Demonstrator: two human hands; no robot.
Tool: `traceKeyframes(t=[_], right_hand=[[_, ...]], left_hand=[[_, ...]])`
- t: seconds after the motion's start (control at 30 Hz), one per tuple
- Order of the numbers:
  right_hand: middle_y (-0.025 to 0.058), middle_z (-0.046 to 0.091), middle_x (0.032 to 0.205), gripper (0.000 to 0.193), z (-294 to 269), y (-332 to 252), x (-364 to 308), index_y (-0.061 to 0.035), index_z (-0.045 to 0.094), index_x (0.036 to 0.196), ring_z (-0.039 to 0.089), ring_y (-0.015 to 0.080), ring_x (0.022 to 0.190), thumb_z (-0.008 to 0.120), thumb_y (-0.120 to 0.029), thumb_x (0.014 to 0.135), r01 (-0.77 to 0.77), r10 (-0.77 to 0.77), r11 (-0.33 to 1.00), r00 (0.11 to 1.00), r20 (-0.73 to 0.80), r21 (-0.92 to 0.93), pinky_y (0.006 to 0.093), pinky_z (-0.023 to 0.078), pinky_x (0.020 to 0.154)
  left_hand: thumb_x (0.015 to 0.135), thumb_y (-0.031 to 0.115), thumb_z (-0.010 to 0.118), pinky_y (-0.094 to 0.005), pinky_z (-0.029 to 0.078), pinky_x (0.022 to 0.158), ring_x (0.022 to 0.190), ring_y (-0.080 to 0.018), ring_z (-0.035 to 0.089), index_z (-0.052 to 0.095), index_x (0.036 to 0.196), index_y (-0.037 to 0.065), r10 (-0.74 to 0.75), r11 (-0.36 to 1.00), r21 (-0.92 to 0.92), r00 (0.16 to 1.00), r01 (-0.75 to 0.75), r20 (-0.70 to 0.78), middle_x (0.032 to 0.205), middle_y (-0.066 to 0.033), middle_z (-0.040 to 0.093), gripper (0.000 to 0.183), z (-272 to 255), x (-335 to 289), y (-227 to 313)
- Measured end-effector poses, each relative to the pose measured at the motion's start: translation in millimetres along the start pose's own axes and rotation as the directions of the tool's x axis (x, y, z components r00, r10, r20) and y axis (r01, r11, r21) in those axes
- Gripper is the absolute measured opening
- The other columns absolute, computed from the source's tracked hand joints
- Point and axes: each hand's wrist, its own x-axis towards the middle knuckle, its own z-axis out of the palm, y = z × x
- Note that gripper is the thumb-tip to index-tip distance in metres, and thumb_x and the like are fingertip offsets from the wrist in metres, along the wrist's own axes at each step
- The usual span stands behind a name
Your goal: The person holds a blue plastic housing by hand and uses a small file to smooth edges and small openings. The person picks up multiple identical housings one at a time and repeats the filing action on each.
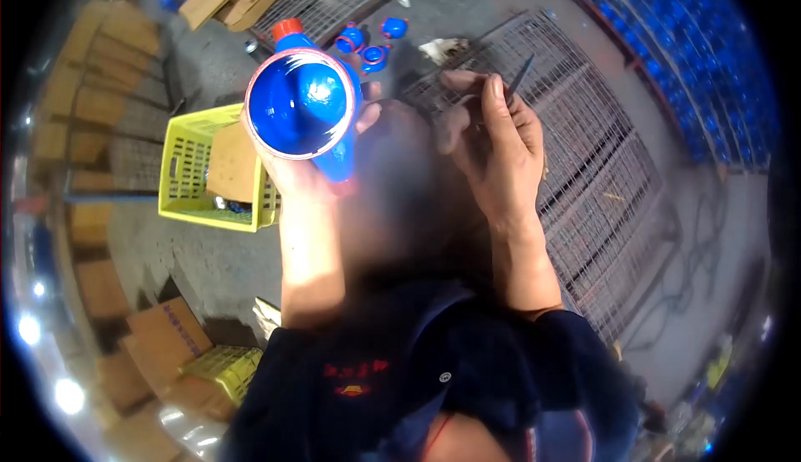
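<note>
In the head view, we hold a glossy blue plastic funnel-shaped piece with a pale rim and an orange end up in our left hand, its open mouth turned toward the camera; the fingers wrap round its body from below. Our right hand pinches a thin dark pointed tool between thumb and curled fingers, held just right of the piece and apart from it. We judge this to be a trimming or cleaning step on the rim, and the next move calls for bringing the tool's tip steadily to that rim.

Below lie a yellow slotted plastic crate with a brown cardboard sheet in it, a grey wire mesh panel, and small blue parts on the concrete floor.

A blurred patch hides the space between our forearms, and the tool's lower end is covered by the fingers.
</note>
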Motion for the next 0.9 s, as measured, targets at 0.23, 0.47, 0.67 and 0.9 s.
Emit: traceKeyframes(t=[0.23, 0.47, 0.67, 0.9], right_hand=[[0.0031, 0.067, 0.085, 0.050, -46.2, -17.1, 34.1, 0.0033, 0.049, 0.138, 0.060, 0.0082, 0.062, 0.065, -0.015, 0.094, 0.243, -0.320, 0.829, 0.945, -0.072, -0.503, 0.0212, 0.049, 0.058], [0.0087, 0.061, 0.067, 0.027, -207.8, -10.9, 53.7, -0.0007, 0.054, 0.122, 0.048, 0.0106, 0.041, 0.048, -0.012, 0.098, -0.041, -0.151, 0.955, 0.786, -0.600, -0.294, 0.0210, 0.032, 0.036], [0.0086, 0.059, 0.065, 0.011, -373.2, 77.7, 99.4, -0.0015, 0.054, 0.093, 0.045, 0.0115, 0.039, 0.056, -0.013, 0.094, -0.375, -0.134, 0.861, 0.485, -0.864, -0.344, 0.0272, 0.030, 0.035], [0.0095, 0.062, 0.063, 0.019, -461.7, 169.5, 147.7, 0.0043, 0.060, 0.090, 0.053, 0.0138, 0.045, 0.062, -0.014, 0.088, -0.630, -0.105, 0.655, 0.471, -0.876, -0.417, 0.0292, 0.039, 0.042]], left_hand=[[0.100, 0.036, 0.052, -0.0287, 0.048, 0.086, 0.095, -0.0134, 0.059, 0.058, 0.123, -0.001, 0.154, 0.712, 0.676, 0.981, -0.191, 0.115, 0.106, -0.0080, 0.065, 0.044, 54.2, 66.3, -94.1], [0.102, 0.036, 0.054, -0.0311, 0.048, 0.093, 0.126, -0.0209, 0.054, 0.040, 0.146, 0.003, -0.191, 0.524, 0.849, 0.962, -0.067, 0.194, 0.137, -0.0107, 0.054, 0.057, -13.1, 152.9, -114.7], [0.093, 0.041, 0.066, -0.0403, 0.053, 0.093, 0.117, -0.0276, 0.063, 0.051, 0.137, -0.001, -0.064, 0.321, 0.765, 0.819, 0.558, -0.571, 0.132, -0.0134, 0.060, 0.063, -347.1, 247.9, -81.8], [0.083, 0.073, 0.056, -0.0440, 0.044, 0.099, 0.113, -0.0439, 0.061, 0.063, 0.122, -0.005, 0.151, -0.424, 0.713, 0.820, 0.559, -0.552, 0.113, -0.0306, 0.066, 0.087, -549.5, 339.4, -114.0]])
